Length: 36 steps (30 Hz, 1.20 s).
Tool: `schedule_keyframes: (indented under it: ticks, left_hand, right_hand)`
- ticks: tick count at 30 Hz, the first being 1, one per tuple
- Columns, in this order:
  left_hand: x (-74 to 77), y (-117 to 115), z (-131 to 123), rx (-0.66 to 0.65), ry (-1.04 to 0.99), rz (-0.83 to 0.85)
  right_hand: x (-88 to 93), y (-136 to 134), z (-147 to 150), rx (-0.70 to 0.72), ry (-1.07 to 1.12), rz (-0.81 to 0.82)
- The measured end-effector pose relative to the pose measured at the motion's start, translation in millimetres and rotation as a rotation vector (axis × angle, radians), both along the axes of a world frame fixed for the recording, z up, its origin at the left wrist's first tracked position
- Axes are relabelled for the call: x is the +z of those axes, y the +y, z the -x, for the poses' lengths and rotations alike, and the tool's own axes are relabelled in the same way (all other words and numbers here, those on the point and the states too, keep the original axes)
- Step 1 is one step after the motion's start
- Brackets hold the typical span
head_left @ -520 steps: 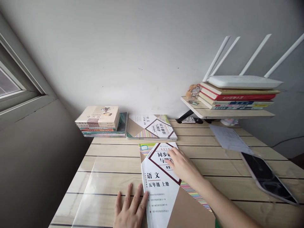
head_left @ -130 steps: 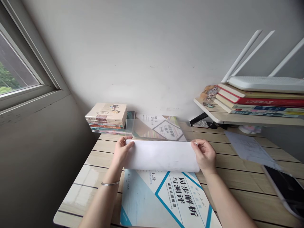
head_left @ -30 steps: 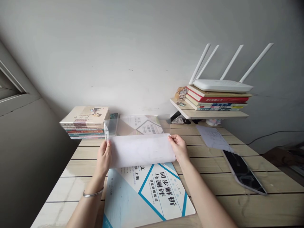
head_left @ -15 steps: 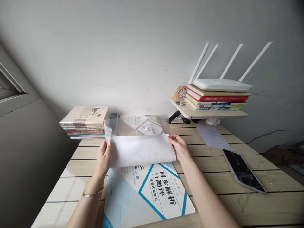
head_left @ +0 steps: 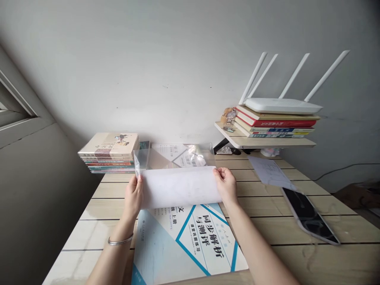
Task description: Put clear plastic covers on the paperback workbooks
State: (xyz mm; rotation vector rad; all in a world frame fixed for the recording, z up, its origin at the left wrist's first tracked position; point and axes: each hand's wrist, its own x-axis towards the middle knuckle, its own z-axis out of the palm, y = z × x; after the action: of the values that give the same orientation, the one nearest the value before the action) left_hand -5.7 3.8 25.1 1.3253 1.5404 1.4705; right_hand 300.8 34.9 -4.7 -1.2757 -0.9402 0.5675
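Note:
A clear plastic sleeve with white paper in or against it is stretched between my two hands. The plastic stands out above the paper's top edge. My left hand, a silver bangle on its wrist, is closed on the left side, thumb in front. My right hand pinches the upper right corner of the paper; whether it also grips plastic I cannot tell. Beneath the paper, a blue-and-white workbook lies on the table, its upper part covered. A similar workbook shows through the plastic behind.
A stack of books stands at the back left by the wall. At right, a small shelf carries books and a white router. A printed sheet and a phone lie on the slatted table.
The view has shifted slightly, so everything sits a little further right. My right fingers have curled more tightly at the paper's corner. Both hands keep their hold.

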Motion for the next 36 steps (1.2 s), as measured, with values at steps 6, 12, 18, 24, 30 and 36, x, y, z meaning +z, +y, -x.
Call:
schedule_keyframes:
  ticks: [6,12,18,24,30,36]
  left_hand:
    - [-4.2,1.2,1.1,-0.001,-0.027,-0.022]
    - [-1.5,-0.1,1.3,-0.011,-0.051,-0.019]
    - [1.7,-1.9,1.7,-0.048,-0.088,-0.023]
    - [-1.6,1.9,2.4,-0.103,-0.159,0.063]
    - [0.3,1.8,1.5,-0.061,-0.086,0.044]
    - [-0.7,1.3,0.3,-0.013,-0.046,0.038]
  right_hand:
    - [11.2,-5.7,-3.9,0.174,0.212,0.117]
    - [3.6,3.1,-2.5,0.071,0.159,0.073]
    - [-4.8,6.2,-1.5,-0.012,0.054,-0.004]
    - [-3.0,0.5,-1.1,0.01,0.014,-0.019]
    - [2.7,-1.1,3.2,0.016,0.117,-0.046]
    - [14.6,-6.2,-3.7,0.232,0.217,0.149]
